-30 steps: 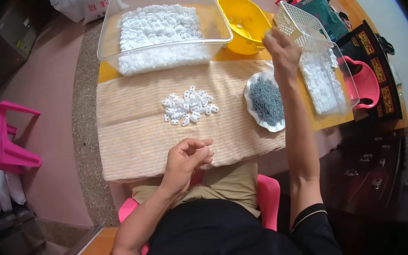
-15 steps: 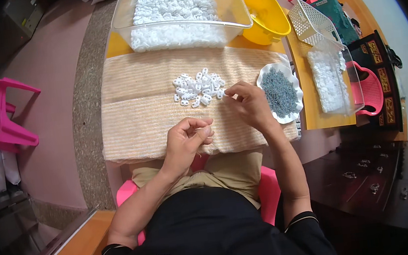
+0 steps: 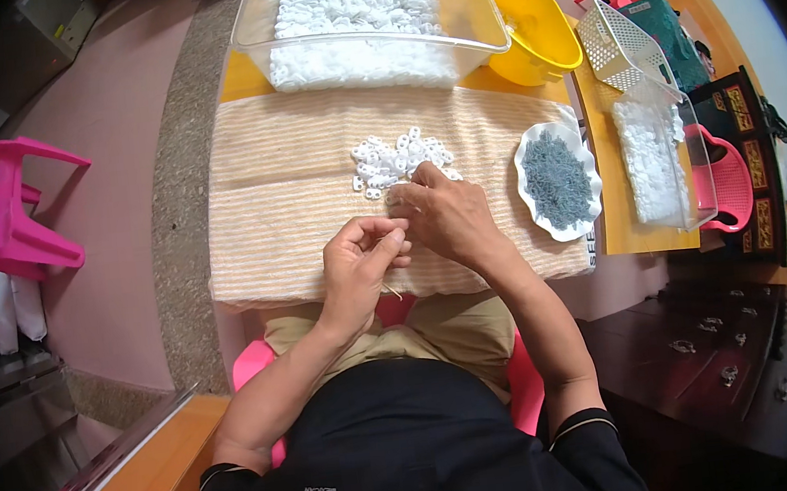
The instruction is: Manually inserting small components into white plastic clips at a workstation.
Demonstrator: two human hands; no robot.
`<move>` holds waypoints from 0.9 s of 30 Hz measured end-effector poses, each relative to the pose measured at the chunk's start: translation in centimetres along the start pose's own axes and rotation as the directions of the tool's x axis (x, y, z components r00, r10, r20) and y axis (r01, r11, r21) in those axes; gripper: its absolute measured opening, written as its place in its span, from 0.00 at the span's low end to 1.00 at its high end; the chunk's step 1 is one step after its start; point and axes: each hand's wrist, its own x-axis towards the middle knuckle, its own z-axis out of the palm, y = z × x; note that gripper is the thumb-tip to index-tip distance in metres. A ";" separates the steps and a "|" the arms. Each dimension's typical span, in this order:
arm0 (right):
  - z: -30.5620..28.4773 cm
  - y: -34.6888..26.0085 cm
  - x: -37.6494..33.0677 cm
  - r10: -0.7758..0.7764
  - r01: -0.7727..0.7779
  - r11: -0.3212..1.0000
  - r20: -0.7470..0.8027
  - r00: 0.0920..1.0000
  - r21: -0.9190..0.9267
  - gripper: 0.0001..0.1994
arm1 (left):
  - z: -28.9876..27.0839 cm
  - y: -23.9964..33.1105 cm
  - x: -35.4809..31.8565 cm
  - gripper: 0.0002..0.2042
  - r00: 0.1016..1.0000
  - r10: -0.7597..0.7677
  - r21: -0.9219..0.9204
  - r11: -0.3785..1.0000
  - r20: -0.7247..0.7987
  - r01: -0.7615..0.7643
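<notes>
My left hand (image 3: pixel 357 266) is closed in a pinch above the near part of the striped cloth (image 3: pixel 285 218). What its fingertips hold is too small to make out; a thin pale strand shows below the palm. Close beside those fingertips is my right hand (image 3: pixel 448 216), its fingers bent and closed, reaching over the near edge of a pile of small white plastic pieces with holes (image 3: pixel 386 158). Its fingertips are partly hidden, and I cannot tell what they hold. To the right stands a white scalloped dish (image 3: pixel 545 228) heaped with small grey, screw-like metal pieces (image 3: pixel 556 180).
A large clear bin (image 3: pixel 487 39) with many white pieces stands at the far side, beside a yellow basin (image 3: pixel 548 28). Farther right are a white perforated basket (image 3: pixel 617 45) and another clear bin (image 3: pixel 700 165). Pink stools (image 3: pixel 17 218) stand at the left.
My right hand has moved left, from the pile's right edge to beside my left fingertips. The left hand stays pinched, nearly in place. The whole view has shifted slightly.
</notes>
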 end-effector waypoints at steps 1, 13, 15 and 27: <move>0.0 -0.1 0.1 0.009 -0.008 1.000 0.034 0.999 -0.020 0.07 | 0.0 0.0 0.0 0.05 1.000 -0.003 -0.005 1.000 -0.002 0.003; 0.3 -0.6 -0.8 -0.122 0.133 0.988 -0.137 0.983 0.078 0.07 | -0.1 0.3 0.5 0.16 0.990 0.040 -0.042 0.998 -0.138 -0.046; 0.5 -1.3 -1.9 -0.133 0.143 0.988 -0.157 0.979 0.052 0.08 | -0.1 0.3 0.4 0.16 0.990 -0.003 -0.085 0.996 -0.140 -0.009; -1.2 -1.0 -6.0 -0.009 0.129 0.944 -0.367 0.930 0.304 0.13 | 0.3 0.6 -0.4 0.09 0.991 -0.132 -0.173 0.977 -0.035 0.124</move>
